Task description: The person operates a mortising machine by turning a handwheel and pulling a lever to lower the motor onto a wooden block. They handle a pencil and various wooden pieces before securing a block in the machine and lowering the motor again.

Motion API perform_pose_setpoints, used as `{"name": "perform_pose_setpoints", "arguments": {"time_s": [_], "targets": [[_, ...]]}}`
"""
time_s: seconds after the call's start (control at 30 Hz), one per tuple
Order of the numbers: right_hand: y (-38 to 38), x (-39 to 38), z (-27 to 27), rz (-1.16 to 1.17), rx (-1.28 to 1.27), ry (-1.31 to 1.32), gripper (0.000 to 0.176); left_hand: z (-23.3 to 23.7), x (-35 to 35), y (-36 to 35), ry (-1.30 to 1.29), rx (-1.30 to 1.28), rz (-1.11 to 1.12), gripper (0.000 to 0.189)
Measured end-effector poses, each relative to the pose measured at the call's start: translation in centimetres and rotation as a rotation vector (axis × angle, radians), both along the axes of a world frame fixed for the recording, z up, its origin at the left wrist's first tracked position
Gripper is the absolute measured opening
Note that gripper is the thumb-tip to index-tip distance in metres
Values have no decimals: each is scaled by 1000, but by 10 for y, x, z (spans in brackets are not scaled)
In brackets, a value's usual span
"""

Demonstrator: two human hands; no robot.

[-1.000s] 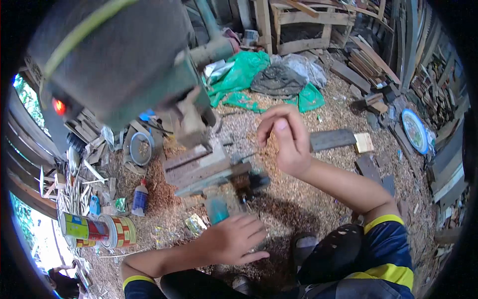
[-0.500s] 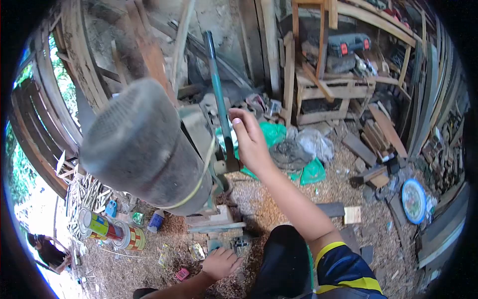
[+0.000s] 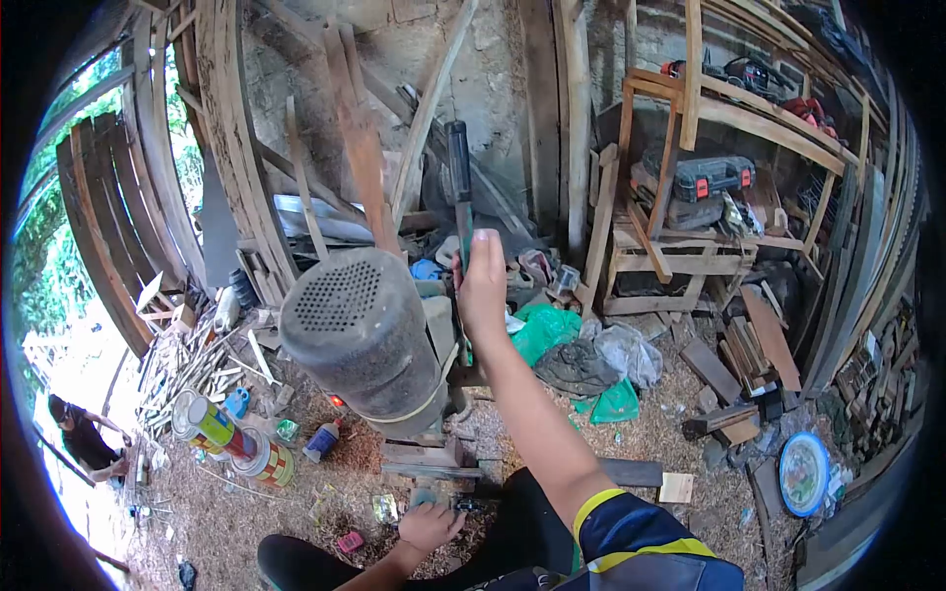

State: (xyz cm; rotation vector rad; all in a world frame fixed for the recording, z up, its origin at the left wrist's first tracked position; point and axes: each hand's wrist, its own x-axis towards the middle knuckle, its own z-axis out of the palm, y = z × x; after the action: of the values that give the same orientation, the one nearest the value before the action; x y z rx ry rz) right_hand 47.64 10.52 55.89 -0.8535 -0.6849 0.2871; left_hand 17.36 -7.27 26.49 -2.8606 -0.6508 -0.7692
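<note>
A grey, dusty motor housing with a perforated end cap stands tall in the middle of the head view, with a yellowish band round its lower part. Beside it rises a green lever with a black grip. My right hand is closed round the lever below that grip, thumb uppermost. Low down, near the machine's wooden base, my left hand rests with fingers bent over a small grey-green piece. What lies under its fingers is hidden.
Stacked tins and a blue bottle stand on the shavings at left. Green plastic bags lie behind the lever. A tool case sits on a wooden bench at right. Another person is at far left.
The view has shifted, so the motor housing looks smaller and lower. My right hand has closed more round the lever, nearer its black grip. My left hand stays by the base.
</note>
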Motion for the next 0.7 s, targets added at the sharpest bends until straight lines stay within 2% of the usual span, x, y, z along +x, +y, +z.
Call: {"name": "perform_pose_setpoints", "arguments": {"time_s": [0.07, 0.1, 0.13, 0.2, 0.33, 0.4, 0.53, 0.6, 0.7], "targets": [[-7, 17, 33, 350, -42, 113, 50, 0, 0, 2, -8, 14, -12, 40], [-3, 23, 47, 325, -28, 82, 57, -3, 0, 4, -20, 14, -12, 39], [-2, 25, 61, 325, -36, 81, 57, -4, 0, 2, -36, 11, -14, 38], [-4, 25, 81, 352, -147, 190, 63, -3, 1, -1, -42, 2, 7, 38], [-7, 21, 76, 411, -129, 124, 72, -9, -1, 0, -49, 27, 46, 37], [-1, 33, 91, 523, -176, 82, 72, -11, 0, 6, -67, 38, 52, 37], [4, 30, 115, 452, -269, 75, 71, -11, -2, 1, -95, 45, 56, 36], [1, 18, 111, 240, -161, -16, 71, -10, -3, -4, -101, 43, 59, 35], [-36, -12, 100, 151, -84, -75, 73, -7, -2, 5, -134, 55, 51, 35]]}}
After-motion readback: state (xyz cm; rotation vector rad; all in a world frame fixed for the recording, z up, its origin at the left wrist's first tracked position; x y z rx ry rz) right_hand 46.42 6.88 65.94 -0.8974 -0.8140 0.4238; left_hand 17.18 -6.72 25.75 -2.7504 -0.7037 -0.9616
